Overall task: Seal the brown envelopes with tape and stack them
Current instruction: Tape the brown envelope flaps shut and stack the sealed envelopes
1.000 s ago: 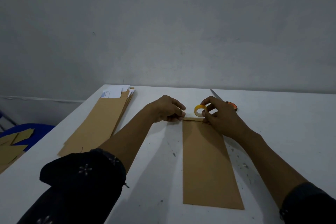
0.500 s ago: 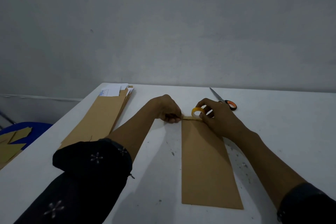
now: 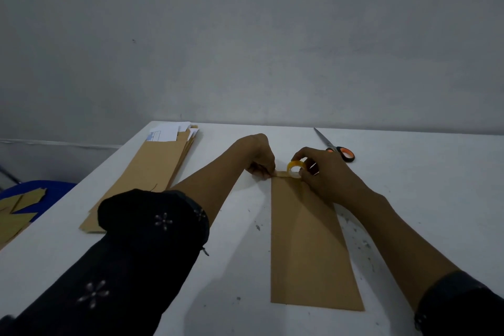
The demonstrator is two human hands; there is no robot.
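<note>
item: brown envelope (image 3: 305, 240), one, flat on the white table (image 3: 422, 199). we found its long axis running away from us, near short edge toward our body, far short edge under both hands. that far edge carried the flap, and the flap line ran crosswise, left to right.

item: tape roll (image 3: 295, 168), yellowish and clear, standing on edge at the envelope's far end. our right hand (image 3: 324, 172) gripped it, fingers curled round the ring. a short strip ran leftward from the roll along the flap edge.

item: left hand (image 3: 260, 159), fingers curled down, pinching or pressing the free end of the strip at the envelope's far left corner; which of the two we could not tell.

relation noted: roll lay just right of the left fingertips, so we judged the next draw should go rightward, across the envelope's width and square to its long axis.

item: scissors (image 3: 336, 146), orange-handled, beyond the right hand and nearer to it than to the left; likely ours to reach for the cut.

item: stack of brown envelopes (image 3: 147, 177), with white papers showing at the far end, well apart to the left.
</note>
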